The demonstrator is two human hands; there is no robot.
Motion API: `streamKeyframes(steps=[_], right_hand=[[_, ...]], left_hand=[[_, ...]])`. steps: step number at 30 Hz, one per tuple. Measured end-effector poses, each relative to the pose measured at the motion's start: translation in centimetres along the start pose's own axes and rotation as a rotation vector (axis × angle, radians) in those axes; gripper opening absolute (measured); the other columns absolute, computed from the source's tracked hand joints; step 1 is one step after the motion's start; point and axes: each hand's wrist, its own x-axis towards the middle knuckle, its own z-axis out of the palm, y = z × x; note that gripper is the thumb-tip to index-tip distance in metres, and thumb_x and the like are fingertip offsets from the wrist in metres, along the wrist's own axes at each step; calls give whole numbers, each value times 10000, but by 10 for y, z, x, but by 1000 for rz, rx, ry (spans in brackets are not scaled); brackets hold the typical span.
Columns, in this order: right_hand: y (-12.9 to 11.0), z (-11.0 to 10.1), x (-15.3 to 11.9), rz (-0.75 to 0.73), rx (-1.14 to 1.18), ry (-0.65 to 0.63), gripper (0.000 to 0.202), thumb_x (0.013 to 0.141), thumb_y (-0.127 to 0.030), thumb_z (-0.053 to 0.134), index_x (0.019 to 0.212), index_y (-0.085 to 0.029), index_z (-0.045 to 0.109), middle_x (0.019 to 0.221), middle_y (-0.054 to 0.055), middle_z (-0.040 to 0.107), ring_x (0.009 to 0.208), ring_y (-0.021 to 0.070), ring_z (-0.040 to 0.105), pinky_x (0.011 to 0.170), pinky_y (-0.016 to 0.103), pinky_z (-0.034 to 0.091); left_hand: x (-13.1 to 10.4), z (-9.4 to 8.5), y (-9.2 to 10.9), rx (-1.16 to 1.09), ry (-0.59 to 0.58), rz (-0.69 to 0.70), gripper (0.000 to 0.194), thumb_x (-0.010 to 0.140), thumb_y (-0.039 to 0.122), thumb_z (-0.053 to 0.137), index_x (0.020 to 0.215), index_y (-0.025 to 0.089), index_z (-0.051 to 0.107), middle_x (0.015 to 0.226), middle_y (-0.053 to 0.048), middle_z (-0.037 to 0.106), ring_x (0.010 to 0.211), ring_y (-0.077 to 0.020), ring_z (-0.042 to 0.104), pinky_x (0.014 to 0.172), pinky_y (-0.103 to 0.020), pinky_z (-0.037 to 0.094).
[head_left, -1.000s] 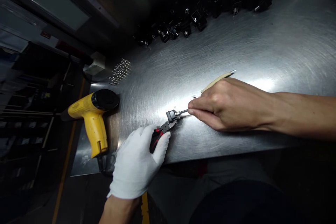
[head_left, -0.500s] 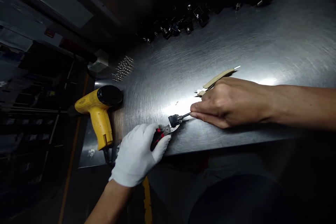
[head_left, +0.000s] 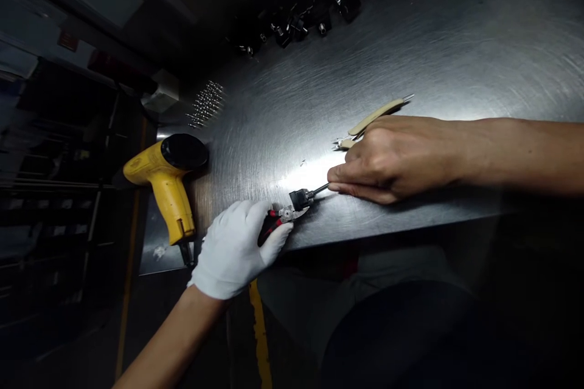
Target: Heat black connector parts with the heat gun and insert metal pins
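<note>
Dark shelving fills the frame's left; a yellow heat gun (head_left: 166, 185) lies on the brushed steel bench (head_left: 456, 42). Lower centre, the gloved left hand (head_left: 235, 249) grips red-handled cutters (head_left: 278, 222) — beside the small black connector (head_left: 298, 199), pinched by the bare right hand (head_left: 392, 158).

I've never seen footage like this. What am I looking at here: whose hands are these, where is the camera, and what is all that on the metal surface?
The camera sits on a person's head, looking down at their own two hands over a steel table. The left hand, in a white glove, grips red-handled pliers. The bare right hand pinches a thin pin that sticks out of a small black part, which sits at the pliers' tip. A yellow heat gun lies to the left, beige-handled cutters behind the right hand, a heap of black parts at the far edge, and a row of metal pins near it.
</note>
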Motion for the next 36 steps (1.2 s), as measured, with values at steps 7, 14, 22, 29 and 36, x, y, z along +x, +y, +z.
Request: streamKeyframes(steps=[7,14,22,29,36], right_hand=[[1,-1,-1,-60,-36,-43,349,1064,-252,432,785,-179,630,575,-44,477,485,80,382,552,288,362],[2,-4,-1,-80,-10,-88,352,1074,-251,428,782,-176,609,598,-64,452,521,58,355,572,284,314],[4,-5,-3,-109,16,-87,404,1095,-287,388,794,-150,620,601,-89,391,534,39,289,570,273,239],[-1,-3,-2,-162,-36,-124,405,1083,-340,426,805,-137,638,602,-100,356,523,27,285,555,245,214],[-20,2,3,-129,-138,-254,218,1022,-293,586,855,-184,674,556,-89,384,465,53,257,507,268,192]], left_hand=[[2,1,1,2,12,37,423,983,496,452,974,126,656,754,-85,620,685,-264,594,603,-365,424],[0,2,-2,24,13,76,467,970,519,455,996,107,674,756,-105,626,696,-277,602,607,-368,420],[0,2,-1,45,-18,68,467,964,523,452,1029,114,667,740,-100,616,699,-284,609,595,-367,399],[-3,4,-7,70,-60,119,441,956,539,458,1026,149,653,797,-118,636,721,-281,605,616,-373,408],[-7,5,-7,64,-74,121,415,947,551,472,1033,186,650,827,-120,652,740,-285,609,640,-389,436]])
